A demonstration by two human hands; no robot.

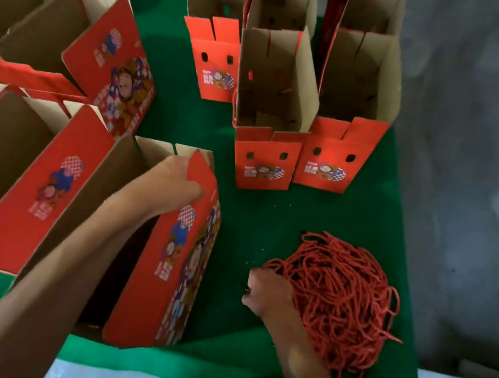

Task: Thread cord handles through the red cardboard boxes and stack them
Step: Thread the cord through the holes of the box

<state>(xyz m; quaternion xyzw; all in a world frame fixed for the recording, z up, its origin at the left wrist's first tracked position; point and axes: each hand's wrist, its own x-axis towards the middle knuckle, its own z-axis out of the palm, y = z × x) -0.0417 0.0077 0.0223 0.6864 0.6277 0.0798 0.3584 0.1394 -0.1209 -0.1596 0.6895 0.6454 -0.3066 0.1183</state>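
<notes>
Green felt table: carries everything within reach.
Open red cardboard box: nearest, at the table's front edge, awaiting a handle.
Tangled red cord pile: right of it, for easy picking.
Left hand: grips the box's top edge, steadying it.
Right hand: curled at the pile, seemingly pinching cord.

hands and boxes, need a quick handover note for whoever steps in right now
Left hand grips the top flap of the nearest red box, lying open on the green cloth.
Right hand is in the edge of the red cord pile, fingers curled on cords.
Done: open boxes lie at left; upright boxes stand behind.
Left: no cord seen in this box; the upright boxes' handle holes look empty. Thread and stack.
</notes>
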